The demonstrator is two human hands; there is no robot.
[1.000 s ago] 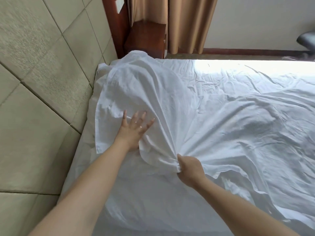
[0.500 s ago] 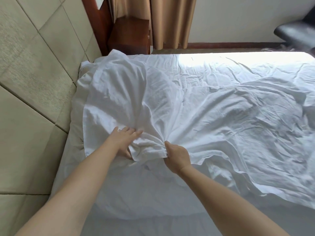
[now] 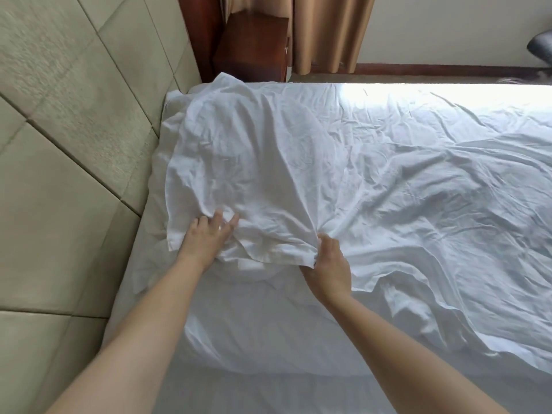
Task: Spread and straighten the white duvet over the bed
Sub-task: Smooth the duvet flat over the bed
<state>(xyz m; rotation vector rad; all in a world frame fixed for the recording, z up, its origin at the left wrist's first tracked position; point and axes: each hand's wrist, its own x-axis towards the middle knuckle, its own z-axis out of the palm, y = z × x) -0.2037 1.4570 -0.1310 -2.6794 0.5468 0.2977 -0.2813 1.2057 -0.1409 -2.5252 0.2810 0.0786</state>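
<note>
The white duvet [image 3: 388, 180] lies wrinkled across the bed [image 3: 268, 339], its near-left corner bunched over a pillow-like mound by the headboard. My left hand [image 3: 207, 234] rests flat on the duvet near that corner's edge, fingers spread and straight. My right hand [image 3: 327, 264] grips a gathered fold of the duvet's near edge, with creases radiating from the pinch. The fitted white sheet shows bare below both hands.
A padded beige headboard [image 3: 74, 130] runs along the left. A dark wooden nightstand [image 3: 254, 46] and tan curtains [image 3: 331, 31] stand beyond the bed's far corner. A dark chair [image 3: 540, 49] peeks in at the upper right.
My left hand slid left across the duvet toward its corner edge, fingers now spread. My right hand keeps gripping the same fold. The camera view shifted slightly.
</note>
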